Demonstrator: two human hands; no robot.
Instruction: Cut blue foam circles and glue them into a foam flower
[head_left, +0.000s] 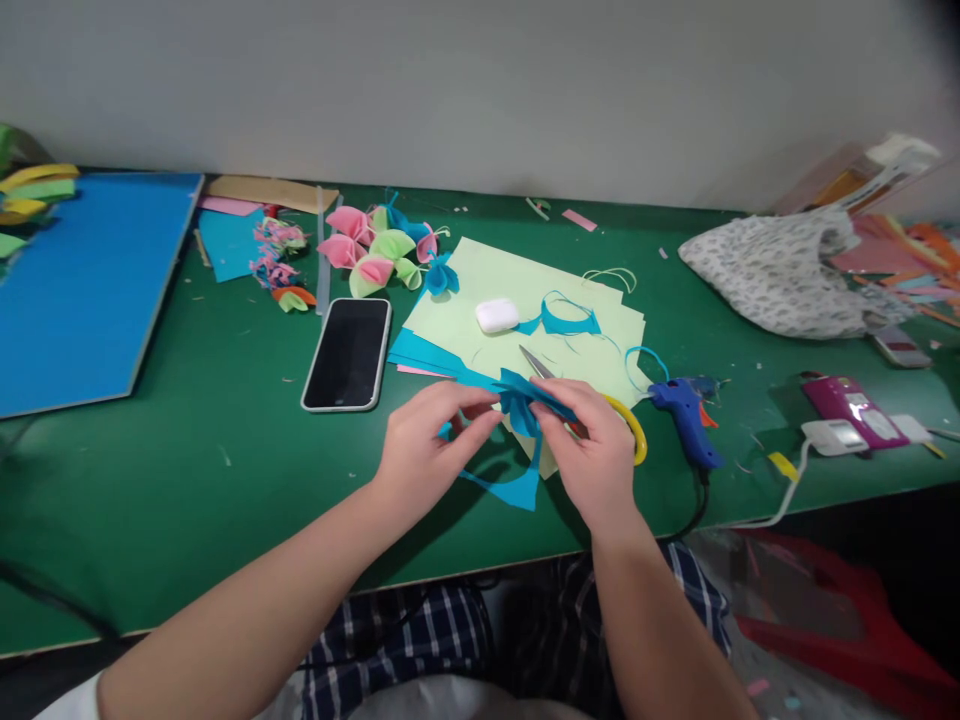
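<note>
Between my two hands is a blue paper flower (pixel 517 405) with folded petals. My left hand (pixel 431 435) pinches its left side between thumb and fingers. On the other side, my right hand (pixel 589 445) closes thumb and fingertips on the flower's right edge. Scissors (pixel 536 362) with a yellow and red handle lie partly hidden beneath my right hand. A curved blue paper offcut (pixel 514 492) rests below the flower, near the table's front. Pale green paper sheets (pixel 480 285) spread out behind my hands, with a white earphone case (pixel 497 316) and another blue offcut (pixel 570 318) on them.
A phone (pixel 347 355) lies left of the paper. Pink, green and blue paper flowers (pixel 375 250) cluster behind it. At far left is a blue board (pixel 82 290). A blue glue gun (pixel 686 420), a purple power socket (pixel 851 410) and a patterned cloth bag (pixel 772 270) are to the right.
</note>
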